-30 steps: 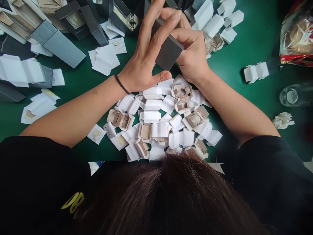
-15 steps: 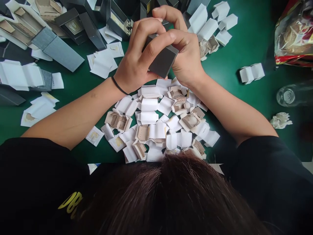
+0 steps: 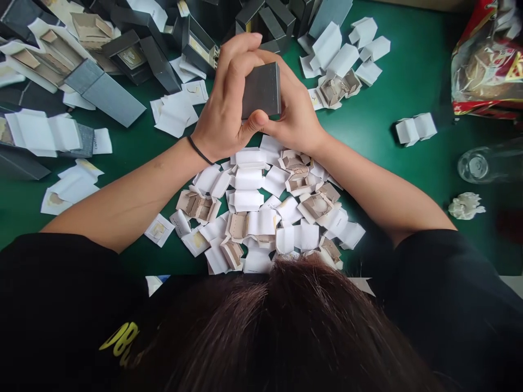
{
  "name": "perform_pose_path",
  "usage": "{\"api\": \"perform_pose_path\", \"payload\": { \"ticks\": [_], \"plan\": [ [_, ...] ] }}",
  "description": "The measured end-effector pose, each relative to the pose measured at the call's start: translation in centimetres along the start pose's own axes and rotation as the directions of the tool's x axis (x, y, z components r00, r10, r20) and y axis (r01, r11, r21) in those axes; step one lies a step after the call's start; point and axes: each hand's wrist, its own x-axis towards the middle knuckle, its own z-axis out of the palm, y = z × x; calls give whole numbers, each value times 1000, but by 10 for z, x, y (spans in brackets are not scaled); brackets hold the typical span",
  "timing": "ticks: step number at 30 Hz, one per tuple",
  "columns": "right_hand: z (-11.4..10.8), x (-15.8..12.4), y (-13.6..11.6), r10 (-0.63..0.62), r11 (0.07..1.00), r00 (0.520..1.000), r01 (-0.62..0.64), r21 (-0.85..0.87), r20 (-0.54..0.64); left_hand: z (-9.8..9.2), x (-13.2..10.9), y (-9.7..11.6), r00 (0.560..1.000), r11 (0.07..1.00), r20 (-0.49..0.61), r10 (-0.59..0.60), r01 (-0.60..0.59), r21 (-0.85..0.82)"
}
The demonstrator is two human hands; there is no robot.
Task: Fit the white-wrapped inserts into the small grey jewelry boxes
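Note:
Both hands hold one small dark grey box point(image 3: 262, 89) above the green table point(image 3: 392, 141). My left hand point(image 3: 223, 111) wraps its fingers over the box's top and left side, thumb under the lower edge. My right hand point(image 3: 296, 111) grips it from the right and behind, mostly hidden by the box. Just below the hands lies a heap of small folded white and tan card inserts point(image 3: 265, 207).
Open dark grey boxes and lids point(image 3: 122, 54) crowd the far left and back. More white folded inserts point(image 3: 347, 51) lie at the back right, one pair point(image 3: 415, 129) alone. A plastic snack bag point(image 3: 486, 65), a clear glass point(image 3: 476, 166) and a crumpled tissue point(image 3: 466, 206) sit at the right.
The left fingers went from stretched out to curled over the box. The box turned from tilted to squarer and came slightly nearer, still held by both hands.

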Motion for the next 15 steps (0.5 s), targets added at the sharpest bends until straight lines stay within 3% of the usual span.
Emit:
{"api": "perform_pose_path", "payload": {
  "ticks": [5,10,13,15],
  "plan": [
    [-19,8,-2,-144,984,989,145,-106,18,-2,10,5,999,999,-52,0,2,47],
    [-38,17,7,-187,931,981,162,-327,-45,3,38,2,994,989,-101,-38,52,141],
    [-55,21,7,-194,905,971,122,-407,-141,5,67,5,980,964,109,-167,139,226],
    [-69,21,4,7,906,984,-81,-415,-176,8,90,13,924,931,240,-297,224,290]
  ]
}}
